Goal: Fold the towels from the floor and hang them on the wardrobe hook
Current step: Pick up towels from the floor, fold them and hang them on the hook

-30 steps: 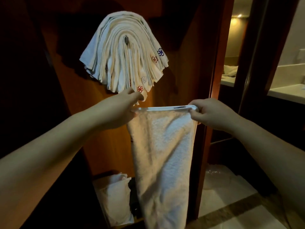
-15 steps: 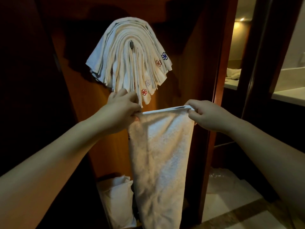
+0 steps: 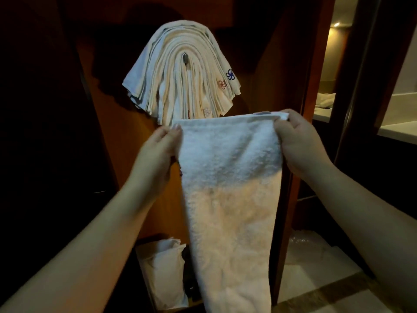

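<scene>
Holding the towel [image 3: 230, 188] taut by its top edge is the key to hanging it neatly: the left hand [image 3: 155, 152] pinches the left corner and the right hand [image 3: 297, 141] grips the right corner, the cloth hanging long below. It sits just beneath the stack of folded towels [image 3: 180, 71] draped over the wardrobe hook [image 3: 185, 58]. Lifting it level and centring its middle over that crowded hook should keep both halves even.
</scene>
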The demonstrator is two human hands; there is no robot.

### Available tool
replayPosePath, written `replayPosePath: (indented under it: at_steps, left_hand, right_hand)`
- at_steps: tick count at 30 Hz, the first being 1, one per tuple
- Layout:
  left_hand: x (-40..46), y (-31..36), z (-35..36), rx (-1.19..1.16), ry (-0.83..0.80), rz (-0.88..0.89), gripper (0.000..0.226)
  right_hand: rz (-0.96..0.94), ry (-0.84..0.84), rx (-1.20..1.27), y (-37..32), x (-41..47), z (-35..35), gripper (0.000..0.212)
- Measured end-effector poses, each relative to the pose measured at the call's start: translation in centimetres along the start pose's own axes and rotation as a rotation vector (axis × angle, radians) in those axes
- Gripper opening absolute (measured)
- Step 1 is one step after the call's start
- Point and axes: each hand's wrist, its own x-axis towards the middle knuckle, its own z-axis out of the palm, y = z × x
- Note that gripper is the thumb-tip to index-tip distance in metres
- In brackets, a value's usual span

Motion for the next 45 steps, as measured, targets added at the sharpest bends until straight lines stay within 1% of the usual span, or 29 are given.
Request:
replayPosePath:
  at_steps: [1, 2, 3, 5, 7, 9, 11, 14, 17, 18, 19, 20, 21, 22, 23, 24, 25, 27, 29, 31, 33, 34, 38, 40, 43, 45]
  left_hand:
    - [-0.5, -0.8, 0.9, 0.005, 0.009, -0.043, 0.035]
    - [-0.9, -1.5, 1.6, 0.079, 0.039, -0.054, 0.033]
    - [-1.2, -2.1, 2.1, 0.18, 0.105, -0.019, 0.03]
    - [-1.6, -2.6, 2.4, 0.305, 0.278, 0.128, 0.028]
    - [-1.8, -2.7, 2.6, 0.314, 0.36, 0.247, 0.031]
    - [-2.0, -3.1, 2.9, 0.345, 0.378, 0.344, 0.037]
    - [-2.2, -3.4, 3.1, 0.387, 0.381, 0.429, 0.039]
    - [-2.2, -3.3, 2.4, 0.432, 0.352, 0.494, 0.039]
    - [-2.4, -3.3, 1.6, 0.47, 0.329, 0.52, 0.041]
    - [-2.6, -3.2, 1.4, 0.443, 0.315, 0.512, 0.04]
    - [-2.7, -3.1, 1.2, 0.382, 0.283, 0.466, 0.036]
    - [-2.8, -2.8, 1.0, 0.294, 0.23, 0.368, 0.029]
    - [-2.9, -2.6, 0.8, 0.197, 0.148, 0.224, 0.021]
    - [-3.0, -2.4, 0.6, 0.101, 0.049, 0.072, 0.019]
    - [-3.0, -2.4, 0.3, 0.027, -0.034, -0.059, 0.023]
    - [-2.9, -2.5, 0.0, -0.015, -0.084, -0.153, 0.028]
    - [-2.9, -2.5, -0.1, -0.036, -0.104, -0.203, 0.032]
    - [-3.1, -2.7, 0.0, -0.069, -0.092, -0.214, 0.039]
    - [-3.2, -3.1, 0.3, -0.128, -0.066, -0.211, 0.045]
    - [-3.2, -3.4, 0.7, -0.156, -0.053, -0.227, 0.046]
    - [-3.3, -3.7, 1.0, -0.135, -0.054, -0.236, 0.043]
    - [-3.4, -3.8, 1.0, -0.12, -0.055, -0.236, 0.041]
    - [-3.4, -4.0, 0.4, -0.029, -0.097, -0.213, 0.04]
    - [-3.2, -4.4, 0.0, -0.004, -0.104, -0.214, 0.037]
    - [-2.7, -5.7, -0.5, 0.043, -0.062, -0.251, 0.036]
    - [-2.6, -7.3, -0.7, 0.104, -0.029, -0.276, 0.033]
  right_hand:
    - [0.003, 0.032, 0.039, -0.3, -0.1, 0.5, 0.024]
    - [0.006, 0.055, 0.054, -0.4, -0.3, 0.9, 0.026]
    - [0.016, 0.073, 0.05, -0.3, -0.5, 1.2, 0.027]
    - [0.047, 0.098, 0.033, 0.3, -1.1, 1.3, 0.028]
    - [0.054, 0.129, 0.031, 0.9, -2.0, 1.4, 0.025]
    - [0.006, 0.176, -0.002, 1.2, -3.0, 1.7, 0.018]
    - [-0.032, 0.21, -0.013, 1.4, -3.9, 1.9, 0.016]
    - [-0.051, 0.247, -0.023, 1.6, -4.7, 1.4, 0.015]
    - [-0.078, 0.233, -0.021, 1.8, -5.0, 1.1, 0.017]
    - [-0.082, 0.22, -0.021, 2.0, -5.1, 1.1, 0.018]
    - [-0.08, 0.206, -0.019, 2.1, -5.1, 1.2, 0.019]
    - [-0.067, 0.192, -0.012, 2.2, -5.1, 1.4, 0.021]
    - [-0.045, 0.176, -0.005, 2.3, -5.1, 1.4, 0.023]
    - [-0.026, 0.156, 0.001, 2.4, -5.2, 1.4, 0.025]
    - [-0.012, 0.131, 0.003, 2.3, -5.3, 1.4, 0.025]
    - [0.0, 0.107, 0.011, 2.3, -5.3, 1.3, 0.024]
    - [0.016, 0.087, 0.036, 2.3, -5.3, 1.2, 0.02]
    - [0.074, 0.025, 0.166, 2.5, -5.3, 1.1, 0.019]
    - [0.169, -0.156, 0.475, 3.4, -5.2, 0.9, 0.023]
    - [0.362, -0.351, 0.811, 4.4, -5.8, 0.8, 0.034]
    - [0.499, -0.491, 0.937, 5.9, -6.8, 0.9, 0.045]
    - [0.524, -0.513, 0.959, 6.6, -7.1, 1.0, 0.047]
    - [0.607, -0.453, 0.982, 8.7, -6.7, 0.6, 0.049]
    - [0.646, -0.437, 0.969, 9.8, -6.4, 0.5, 0.046]
    - [0.697, -0.397, 0.922, 11.3, -6.5, 1.6, 0.046]
    - [0.755, -0.331, 0.855, 12.1, -7.1, 3.0, 0.054]
